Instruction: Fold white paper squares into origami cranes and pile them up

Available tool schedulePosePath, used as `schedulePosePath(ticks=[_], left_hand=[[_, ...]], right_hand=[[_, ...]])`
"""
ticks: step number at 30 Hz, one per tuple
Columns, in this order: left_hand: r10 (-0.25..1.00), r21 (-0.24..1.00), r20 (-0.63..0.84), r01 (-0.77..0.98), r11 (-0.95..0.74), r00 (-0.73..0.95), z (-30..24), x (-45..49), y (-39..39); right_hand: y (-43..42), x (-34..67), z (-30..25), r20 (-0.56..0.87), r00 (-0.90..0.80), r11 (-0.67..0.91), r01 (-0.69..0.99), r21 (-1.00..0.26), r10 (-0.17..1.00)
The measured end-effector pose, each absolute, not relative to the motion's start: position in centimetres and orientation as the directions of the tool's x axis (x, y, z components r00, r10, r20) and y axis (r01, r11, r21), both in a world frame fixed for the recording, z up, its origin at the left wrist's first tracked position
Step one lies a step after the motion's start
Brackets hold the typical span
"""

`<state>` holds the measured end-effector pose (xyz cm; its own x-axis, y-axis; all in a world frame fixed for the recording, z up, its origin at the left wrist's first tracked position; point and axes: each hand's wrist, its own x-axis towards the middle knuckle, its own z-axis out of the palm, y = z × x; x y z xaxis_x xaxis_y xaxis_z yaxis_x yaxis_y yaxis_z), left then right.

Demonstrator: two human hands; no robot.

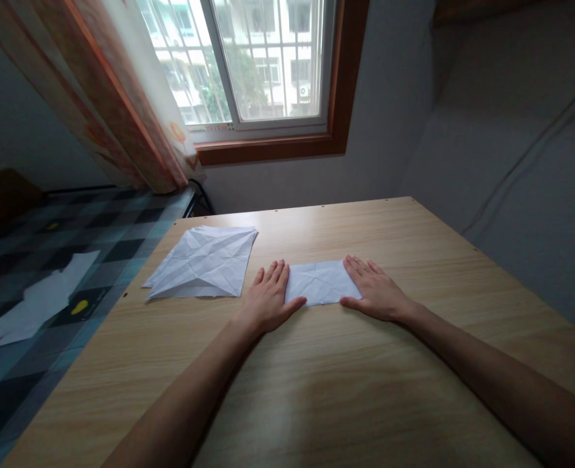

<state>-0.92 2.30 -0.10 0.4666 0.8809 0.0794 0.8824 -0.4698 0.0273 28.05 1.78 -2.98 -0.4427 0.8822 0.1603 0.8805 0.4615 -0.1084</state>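
Note:
A small folded white paper point(320, 282), creased all over, lies flat on the wooden table point(345, 383). My left hand point(268, 298) rests flat on its left end, fingers stretched out and thumb along the near edge. My right hand point(372, 289) lies flat on its right end, fingers also extended. Neither hand grips anything. To the left of my left hand lies a larger stack of creased white paper sheets point(203, 262), untouched.
A bed with a dark checked cover point(48, 260) stands left of the table, with loose white paper point(34, 305) on it. A window point(258, 62) and an orange curtain point(116, 97) are beyond the table. A grey wall point(511, 162) runs close along the right.

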Motion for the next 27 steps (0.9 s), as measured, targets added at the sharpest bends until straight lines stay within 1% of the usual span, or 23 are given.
schedulePosePath(ticks=[2, 3, 5, 8, 10, 12, 14, 16, 17, 19, 23, 25, 27], left_hand=[[0.842, 0.009, 0.154, 0.851, -0.524, 0.517, 0.3, -0.8, 1.9], [0.799, -0.001, 0.193, 0.815, -0.580, 0.569, 0.5, -0.6, 1.6], [0.669, -0.002, 0.240, 0.690, -0.724, 0.703, 0.9, 0.1, 0.9], [0.524, 0.074, 0.249, 0.524, -0.849, 0.814, 1.1, 1.4, 0.0], [0.480, 0.112, 0.228, 0.467, -0.877, 0.847, 1.0, 2.0, -0.3], [0.477, 0.128, 0.222, 0.460, -0.879, 0.850, 0.9, 2.0, -0.3], [0.494, 0.145, 0.235, 0.473, -0.869, 0.837, 0.8, 1.7, -0.2], [0.506, 0.171, 0.248, 0.477, -0.862, 0.826, 0.9, 1.3, -0.1], [0.511, 0.185, 0.255, 0.478, -0.859, 0.821, 0.9, 1.2, 0.0], [0.519, 0.204, 0.266, 0.479, -0.854, 0.812, 1.0, 1.0, 0.1], [0.521, 0.214, 0.279, 0.477, -0.853, 0.807, 1.0, 1.2, 0.1], [0.530, 0.199, 0.288, 0.491, -0.848, 0.798, 0.9, 1.4, 0.1], [0.546, 0.155, 0.308, 0.526, -0.836, 0.779, 0.7, 1.4, 0.1]], right_hand=[[1.4, 27.7, -2.9, 0.177, -0.420, 0.442, 0.890, -0.113, 0.890], [1.2, 27.5, -2.9, 0.190, -0.404, 0.429, 0.896, -0.116, 0.895], [0.8, 27.1, -2.9, 0.219, -0.371, 0.402, 0.908, -0.119, 0.903], [0.0, 26.5, -2.6, 0.286, -0.351, 0.396, 0.911, -0.117, 0.892], [-0.5, 26.2, -2.2, 0.330, -0.393, 0.449, 0.887, -0.111, 0.858], [-1.0, 26.1, -1.5, 0.353, -0.516, 0.578, 0.811, -0.094, 0.781], [-1.4, 26.0, -0.9, 0.370, -0.664, 0.732, 0.678, -0.068, 0.650], [-1.7, 26.0, -0.4, 0.401, -0.746, 0.826, 0.561, -0.049, 0.531], [-1.9, 26.0, -0.3, 0.418, -0.760, 0.847, 0.529, -0.046, 0.498], [-2.1, 26.1, -0.1, 0.435, -0.762, 0.857, 0.514, -0.046, 0.480], [-2.3, 26.1, 0.0, 0.448, -0.752, 0.850, 0.525, -0.039, 0.484], [-2.6, 25.7, 0.0, 0.497, -0.734, 0.855, 0.518, -0.032, 0.463], [-2.8, 25.1, -0.2, 0.560, -0.703, 0.865, 0.500, -0.049, 0.438]])
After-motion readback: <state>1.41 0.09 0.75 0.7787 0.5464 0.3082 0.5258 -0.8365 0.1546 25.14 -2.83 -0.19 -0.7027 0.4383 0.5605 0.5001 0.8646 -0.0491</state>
